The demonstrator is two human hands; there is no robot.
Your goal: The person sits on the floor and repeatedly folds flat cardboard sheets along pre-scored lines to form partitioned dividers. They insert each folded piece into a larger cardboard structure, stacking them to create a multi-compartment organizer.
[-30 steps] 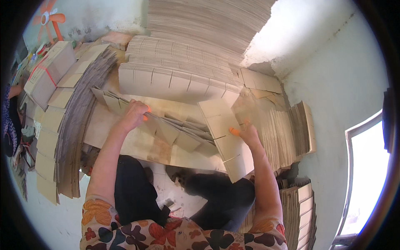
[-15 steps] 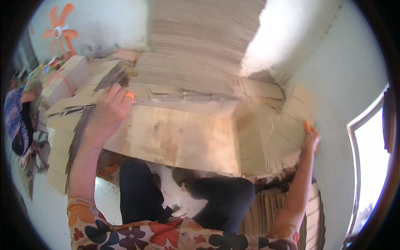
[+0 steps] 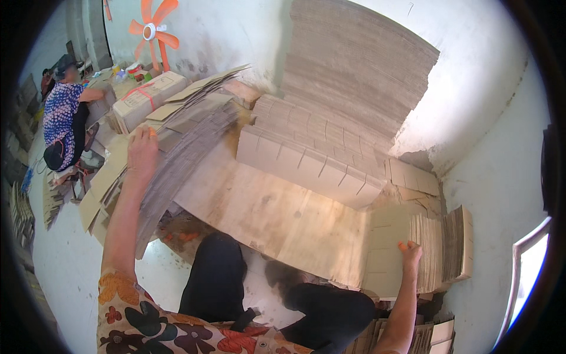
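Note:
My left hand (image 3: 143, 152), with an orange finger cover, is closed at the top edge of a fanned stack of cardboard strips (image 3: 186, 150); its fingertips are partly hidden. On the other side, my right hand (image 3: 411, 252), also with orange on its fingers, pinches the edge of a slotted cardboard piece (image 3: 383, 251). That piece is at the front of an upright stack (image 3: 425, 248) of similar pieces. Between my hands lies a bare wooden board (image 3: 283, 215), above my knees. Along its far side stands a row of slotted cardboard (image 3: 306, 159).
A tall pile of cardboard sheets (image 3: 359, 56) leans against the wall. At the far left a seated person (image 3: 62, 118) handles cardboard near a strapped bundle (image 3: 147, 100). An orange fan (image 3: 154, 30) stands behind. More cardboard (image 3: 413, 337) lies low beside my right leg.
The view has swung left. My right hand has come down from a raised, blurred cardboard piece to the stack at the right. My left hand has moved from the far row's end onto the fanned strips.

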